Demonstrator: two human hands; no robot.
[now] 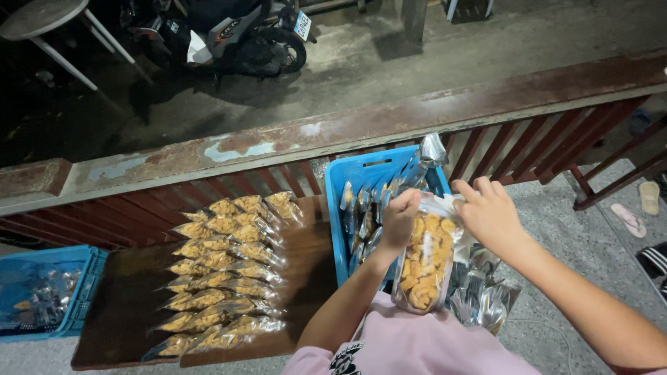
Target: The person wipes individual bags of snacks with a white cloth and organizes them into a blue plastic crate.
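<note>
A snack bag (425, 260) hangs between the left hand (401, 219) and the right hand (490, 214), which grip its top from either side, in front of a crate (361, 173) that holds upright packets. Below the bag, near the person's lap, lies a heap of empty bags (483, 295). Left of the crate a wooden table (125, 305) carries rows of filled bags (222, 271), and a second crate (45, 292) sits at the table's left end. Behind table and crate runs a railing (333, 135); beyond it stand a scooter (222, 35) and, further left, a chair (48, 24). Sandals (639, 208) lie on the floor at far right
</note>
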